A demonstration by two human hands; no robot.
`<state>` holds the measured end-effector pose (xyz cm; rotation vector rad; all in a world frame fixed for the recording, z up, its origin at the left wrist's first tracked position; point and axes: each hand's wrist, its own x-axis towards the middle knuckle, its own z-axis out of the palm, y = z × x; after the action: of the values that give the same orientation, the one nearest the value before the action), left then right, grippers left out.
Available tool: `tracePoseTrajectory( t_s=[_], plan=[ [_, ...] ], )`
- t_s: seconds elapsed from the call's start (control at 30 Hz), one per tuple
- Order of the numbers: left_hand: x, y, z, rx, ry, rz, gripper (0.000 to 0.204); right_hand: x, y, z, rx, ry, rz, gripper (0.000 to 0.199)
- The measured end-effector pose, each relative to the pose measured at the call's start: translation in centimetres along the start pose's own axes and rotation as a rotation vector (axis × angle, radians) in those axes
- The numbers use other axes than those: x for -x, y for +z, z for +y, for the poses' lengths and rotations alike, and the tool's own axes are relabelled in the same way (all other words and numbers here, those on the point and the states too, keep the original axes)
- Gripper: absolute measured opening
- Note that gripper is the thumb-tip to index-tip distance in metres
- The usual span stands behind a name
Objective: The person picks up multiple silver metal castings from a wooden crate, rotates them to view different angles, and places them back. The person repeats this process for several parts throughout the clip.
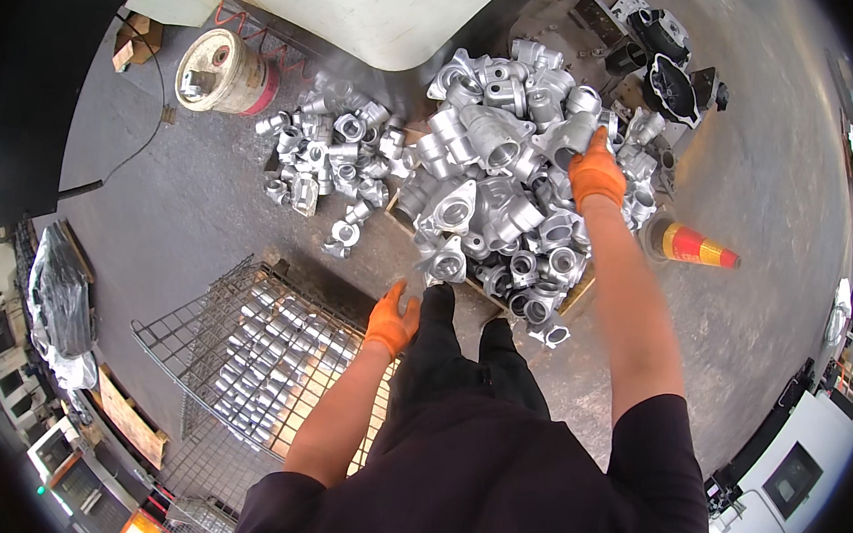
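My right hand, in an orange glove, is stretched out over a big heap of silvery metal castings. Its fingers close on the edge of a tubular metal casting near the top of the heap; part of the grip is hidden. My left hand, gloved in orange too, hangs beside my leg at the wire mesh basket. Its thumb and fingers are apart and hold nothing. Inside the basket, small metal parts lie in rows on a tan sheet.
A smaller pile of castings lies on the floor to the left, near a white bucket. To the right of the heap, an orange and yellow traffic cone lies on its side. Black housings stand at the far right.
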<state>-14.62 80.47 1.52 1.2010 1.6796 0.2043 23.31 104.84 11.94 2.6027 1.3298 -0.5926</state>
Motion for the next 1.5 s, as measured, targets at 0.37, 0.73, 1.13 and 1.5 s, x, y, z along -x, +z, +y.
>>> tracePoseTrajectory(
  t_s=[0.37, 0.73, 1.13, 1.5],
  plan=[
    [-13.7, 1.6, 23.9, 0.048, 0.388, 0.175, 0.077, -3.0, 7.9, 6.7, -0.725, 0.102, 0.222, 0.065],
    [-17.4, 2.0, 25.4, -0.193, 0.171, 0.144, 0.069, 0.5, 10.8, 7.7, -1.734, 0.126, 0.154, 0.022],
    [-9.4, -1.4, 15.4, 0.751, 0.290, 0.172, 0.060, 5.8, 10.8, 9.5, -0.692, -0.386, 0.373, 0.022],
    [-4.3, -10.9, -3.7, 1.411, -0.119, 0.393, 0.025, 14.8, 17.3, -7.0, -1.101, -0.843, -0.315, 0.070]
  ],
)
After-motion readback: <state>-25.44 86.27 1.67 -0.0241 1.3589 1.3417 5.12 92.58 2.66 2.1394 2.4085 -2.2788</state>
